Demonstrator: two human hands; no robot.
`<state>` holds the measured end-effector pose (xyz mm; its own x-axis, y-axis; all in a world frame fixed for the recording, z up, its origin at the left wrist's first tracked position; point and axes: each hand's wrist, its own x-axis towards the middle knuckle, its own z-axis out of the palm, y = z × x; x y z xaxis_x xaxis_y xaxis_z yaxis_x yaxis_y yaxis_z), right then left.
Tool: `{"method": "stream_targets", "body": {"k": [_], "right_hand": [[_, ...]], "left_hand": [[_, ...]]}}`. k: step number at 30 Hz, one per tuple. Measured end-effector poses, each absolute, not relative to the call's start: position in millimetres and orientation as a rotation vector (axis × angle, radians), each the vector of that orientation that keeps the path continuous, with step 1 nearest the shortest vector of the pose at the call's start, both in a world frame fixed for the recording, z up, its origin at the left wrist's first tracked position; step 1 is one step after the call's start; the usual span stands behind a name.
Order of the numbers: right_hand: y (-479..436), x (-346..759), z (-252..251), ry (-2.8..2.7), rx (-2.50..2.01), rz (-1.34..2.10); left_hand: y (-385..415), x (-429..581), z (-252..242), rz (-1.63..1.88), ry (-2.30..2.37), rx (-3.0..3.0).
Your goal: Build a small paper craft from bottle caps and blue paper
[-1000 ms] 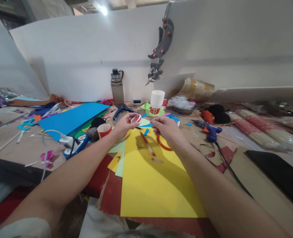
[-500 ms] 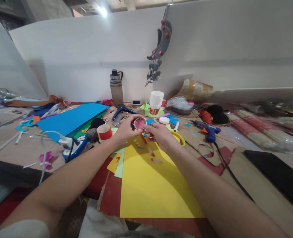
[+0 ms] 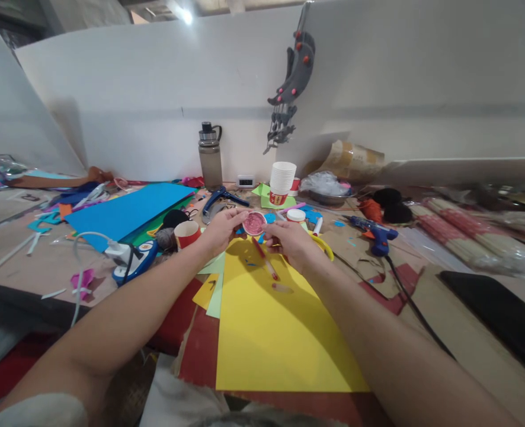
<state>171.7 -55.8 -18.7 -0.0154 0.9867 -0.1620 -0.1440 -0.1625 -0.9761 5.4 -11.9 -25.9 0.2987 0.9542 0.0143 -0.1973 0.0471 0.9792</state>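
Between my two hands is a small round piece [image 3: 254,223] with a white rim and a blotchy pink face, much like the bottom of a paper cup. My left hand [image 3: 224,230] pinches its left edge between thumb and fingers. At the lower right edge, my right hand [image 3: 289,240] has its fingers closed against the rim. Just below them a red marker [image 3: 269,265] lies on a yellow sheet [image 3: 280,344], with a clear cap [image 3: 282,288] beside it. A cut red paper cup [image 3: 187,235] stands left of my left hand, and a white lid [image 3: 295,215] is behind my right.
A blue glue gun [image 3: 381,237] with its cord lies at right, near a black phone-like slab [image 3: 489,314]. Yellow-handled scissors [image 3: 322,244] are partly behind my right wrist. Stacked paper cups [image 3: 282,177] and a bottle [image 3: 210,160] stand behind. A blue sheet [image 3: 133,207] lies left.
The round piece has shifted slightly right and now faces me a little more squarely. My left fingers have spread from around it to its left edge; my right hand stays at the rim.
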Motion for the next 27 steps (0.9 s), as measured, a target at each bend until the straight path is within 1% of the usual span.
{"method": "stream_targets", "body": {"k": [7, 11, 16, 21, 27], "right_hand": [[-53.2, 172.5, -20.5, -1.013, -1.238, 1.415], [-53.3, 173.6, -20.8, -0.990, -1.237, 1.445], [-53.4, 174.1, -22.2, -0.993, -1.230, 1.469], [-52.6, 176.0, -21.8, -0.984, -1.087, 1.539], [-55.2, 174.8, -17.4, -0.954, -1.020, 1.553]], "left_hand": [[-17.1, 4.5, -18.2, 0.981, 0.858, 1.216], [-17.1, 3.6, -18.7, 0.906, 0.796, 1.403], [-10.9, 1.6, -27.9, 0.871, 0.828, 1.610], [-14.4, 3.7, -24.1, 0.863, 0.792, 1.419], [-17.7, 5.0, -18.7, 0.895, 0.718, 1.260]]}}
